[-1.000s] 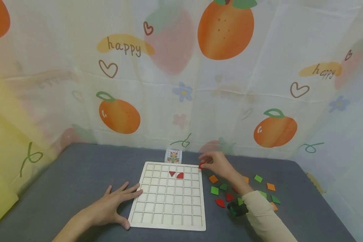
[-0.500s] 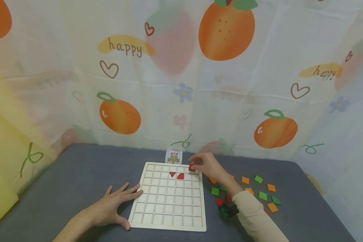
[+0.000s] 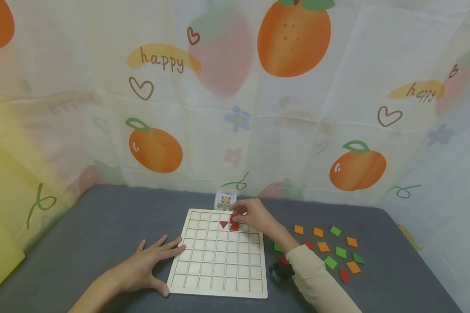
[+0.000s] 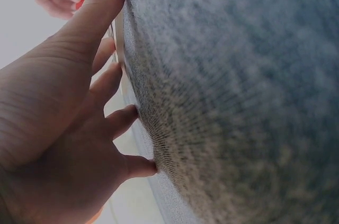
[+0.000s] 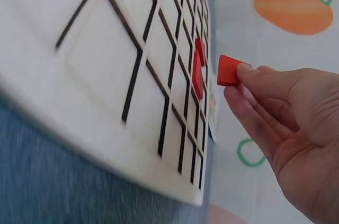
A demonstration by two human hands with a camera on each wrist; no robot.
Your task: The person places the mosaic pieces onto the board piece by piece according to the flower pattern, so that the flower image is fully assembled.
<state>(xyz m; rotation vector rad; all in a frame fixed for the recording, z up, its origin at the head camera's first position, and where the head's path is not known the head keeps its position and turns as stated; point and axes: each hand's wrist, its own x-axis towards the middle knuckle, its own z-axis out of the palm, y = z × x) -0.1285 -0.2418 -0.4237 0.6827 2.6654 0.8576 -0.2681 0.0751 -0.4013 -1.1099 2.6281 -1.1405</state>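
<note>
A white grid board (image 3: 215, 280) lies on the dark grey cloth. My left hand (image 3: 142, 267) rests at its left side with fingers spread, the fingertips and thumb touching the edge. Between thumb and fingers, my right hand (image 3: 256, 216) pinches a red tile (image 5: 231, 70), held just above the board's far rows; its full outline is partly covered by the thumb. Two red pieces sit in the second row: a triangle (image 3: 223, 224) and, to its right, a piece with a curved edge (image 3: 234, 227), close below the held tile.
A small pattern card (image 3: 224, 201) lies against the board's far edge. Loose orange (image 3: 323, 247), green (image 3: 340, 252) and red tiles (image 3: 344, 275) are scattered right of the board, some hidden under the right forearm. A fruit-printed curtain (image 3: 203, 130) stands behind the table.
My right hand has moved left with the red tile, from the board's far right corner to above the placed red pieces. The left hand has stayed put.
</note>
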